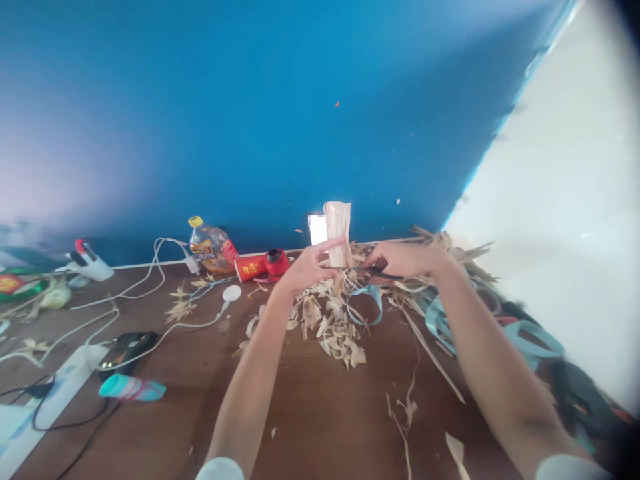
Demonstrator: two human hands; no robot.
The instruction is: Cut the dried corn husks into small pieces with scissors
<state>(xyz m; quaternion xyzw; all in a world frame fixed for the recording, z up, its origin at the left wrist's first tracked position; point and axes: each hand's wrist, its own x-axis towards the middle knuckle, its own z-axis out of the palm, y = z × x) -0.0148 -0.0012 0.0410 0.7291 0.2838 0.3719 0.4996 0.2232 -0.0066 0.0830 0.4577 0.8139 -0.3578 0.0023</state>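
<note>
My left hand (311, 268) is closed around the lower part of a wide, pale strip of dried husk (339, 223), which stands upright above the fingers. In my right hand (403, 259) is a pair of dark scissors (373, 270); their blades point left across the base of the strip, close to my left fingers. Whether the blades touch the strip I cannot tell. Under both hands lies a heap of cut husk scraps (340, 333). A light blue band curled into a loop (365, 305) rests just below the scissors.
A bottle with a yellow cap (213, 247) and a red paper cup (250, 268) stand or lie along the wall. White cables (185, 325), a power strip (55, 400) and a turquoise roll (133, 388) occupy the left. More husks and blue bands (533, 340) are piled right.
</note>
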